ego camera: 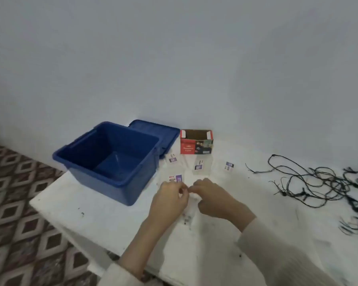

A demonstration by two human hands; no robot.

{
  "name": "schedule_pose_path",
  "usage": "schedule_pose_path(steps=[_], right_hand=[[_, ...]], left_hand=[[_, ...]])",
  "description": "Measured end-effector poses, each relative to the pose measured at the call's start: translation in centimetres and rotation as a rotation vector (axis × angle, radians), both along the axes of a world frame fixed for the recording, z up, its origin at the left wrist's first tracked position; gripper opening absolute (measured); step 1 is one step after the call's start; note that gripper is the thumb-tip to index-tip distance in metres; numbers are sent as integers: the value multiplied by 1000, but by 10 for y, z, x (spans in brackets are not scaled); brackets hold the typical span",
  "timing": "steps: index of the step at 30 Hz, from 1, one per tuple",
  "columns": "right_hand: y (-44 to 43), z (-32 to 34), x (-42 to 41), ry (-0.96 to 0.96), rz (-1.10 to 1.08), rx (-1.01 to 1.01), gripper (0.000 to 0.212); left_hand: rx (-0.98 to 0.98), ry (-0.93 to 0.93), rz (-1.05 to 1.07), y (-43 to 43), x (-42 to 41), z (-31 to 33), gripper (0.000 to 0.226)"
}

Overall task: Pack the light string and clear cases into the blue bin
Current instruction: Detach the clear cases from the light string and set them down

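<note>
Blue moulded plastic makes up the bin (141, 178), a deep square tub with a rolled rim. It stands open at the left end of the scuffed white table (95, 215), and its flat lid (157, 132) sits behind it by the pale wall.

Near mid-table the left hand (170, 197) and right hand (213, 198) meet. Their fingers are curled, and the thumbs and fingertips pinch the upper edge of a clear case (189, 205). It is so transparent that its outline barely shows; it seems to be a flat, thin sleeve.

Four other cases (201, 166) lie flat just beyond the hands, glossy and colourless, each with a small printed label. Behind them stands a red cardboard box (195, 142) with its top flaps open.

The light string (318, 182) is thin dark wire in loose, tangled loops on the right of the table, well apart from the bin.

A carpet (12, 203) of brown and cream diamonds covers the floor on the left.
</note>
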State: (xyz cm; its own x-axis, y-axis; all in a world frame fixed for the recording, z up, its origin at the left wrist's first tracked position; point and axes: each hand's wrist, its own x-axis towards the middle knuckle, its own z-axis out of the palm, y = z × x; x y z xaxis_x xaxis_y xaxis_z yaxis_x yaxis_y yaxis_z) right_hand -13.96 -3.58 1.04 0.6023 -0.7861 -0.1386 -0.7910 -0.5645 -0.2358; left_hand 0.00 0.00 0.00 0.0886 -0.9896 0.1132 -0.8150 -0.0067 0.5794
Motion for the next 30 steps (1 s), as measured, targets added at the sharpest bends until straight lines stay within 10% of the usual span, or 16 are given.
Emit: schedule_pose_path(steps=[11, 20, 30], right_hand=[[5, -16, 2, 161, 176, -13, 41], [22, 72, -21, -998, -73, 993, 32], [59, 128, 40, -1939, -322, 1308, 37]], left_hand=[[190, -26, 3, 51, 21, -32, 25], [66, 789, -88, 71, 49, 66, 24], [-157, 632, -50, 50, 16, 95, 25]])
